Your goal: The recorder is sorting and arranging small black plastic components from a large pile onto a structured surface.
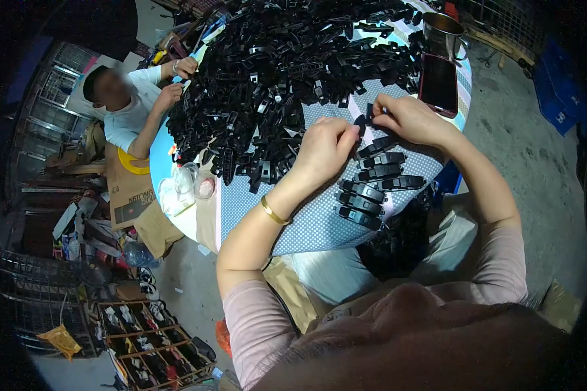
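Over the cloth-covered round table, my left hand (325, 146) pinches a small dark rounded plastic piece (361, 122) between thumb and fingers. Just right of it, my right hand (412, 120) has its fingers closed on another small black plastic piece (370, 113). The two pieces are very close together; whether they touch I cannot tell. Below my hands lie several black curved plastic buckle-like parts (379, 171), set side by side in a loose group. A big heap of black plastic parts (267, 72) spreads over the far and left side of the table.
A dark-screened phone (439, 85) and a metal mug (443, 32) stand at the right rim. Clear plastic bags (178, 189) lie on the left rim. Another person (120, 107) works at the heap from the left. A shoe rack (156, 342) is on the floor at lower left.
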Available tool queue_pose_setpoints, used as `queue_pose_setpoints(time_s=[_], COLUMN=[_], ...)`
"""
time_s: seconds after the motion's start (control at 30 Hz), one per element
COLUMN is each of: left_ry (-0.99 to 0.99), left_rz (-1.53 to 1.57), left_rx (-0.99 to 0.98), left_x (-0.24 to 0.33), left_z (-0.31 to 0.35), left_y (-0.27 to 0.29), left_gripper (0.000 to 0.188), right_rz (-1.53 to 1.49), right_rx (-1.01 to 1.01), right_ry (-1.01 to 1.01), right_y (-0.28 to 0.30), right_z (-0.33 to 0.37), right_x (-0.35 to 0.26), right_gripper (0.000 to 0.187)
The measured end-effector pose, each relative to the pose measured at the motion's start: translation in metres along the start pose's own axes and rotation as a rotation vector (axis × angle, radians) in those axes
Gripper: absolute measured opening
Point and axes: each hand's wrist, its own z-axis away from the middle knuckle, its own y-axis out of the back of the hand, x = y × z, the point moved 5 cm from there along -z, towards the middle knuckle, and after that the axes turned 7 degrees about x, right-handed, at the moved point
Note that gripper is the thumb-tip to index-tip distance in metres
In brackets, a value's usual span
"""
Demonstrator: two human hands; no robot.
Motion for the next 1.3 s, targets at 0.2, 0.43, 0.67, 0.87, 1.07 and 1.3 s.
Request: queue_pose_setpoints(time_s=[0.2, 0.43, 0.67, 0.87, 1.07, 1.3], left_ry=[-0.318, -0.359, -0.122, -0.043, -0.161, -0.032], left_rz=[0.015, -0.026, -0.014, -0.085, -0.102, 0.016], left_rx=[-0.158, -0.130, -0.317, 0.001, -0.033, -0.069], left_x=[-0.008, 0.001, -0.006, -0.015, -0.010, -0.009], left_z=[-0.003, -0.004, -0.001, -0.002, 0.002, 0.005], left_y=[-0.009, 0.003, -0.002, -0.008, -0.006, -0.009], left_gripper=[0.041, 0.028, 0.018, 0.017, 0.016, 0.023], right_rz=[0.024, -0.044, 0.059, -0.081, -0.393, 0.045], right_rx=[-0.052, -0.258, 0.088, 0.182, -0.337, 0.046], right_ry=[0.091, -0.012, 0.209, 0.108, 0.093, 0.262], right_y=[0.003, 0.009, 0.021, 0.001, -0.008, 0.010], right_z=[0.013, 0.022, 0.021, 0.011, 0.021, 0.017], right_x=[-0.004, -0.011, -0.006, -0.004, -0.022, -0.022], right_gripper=[0.027, 0.028, 0.025, 0.027, 0.028, 0.028])
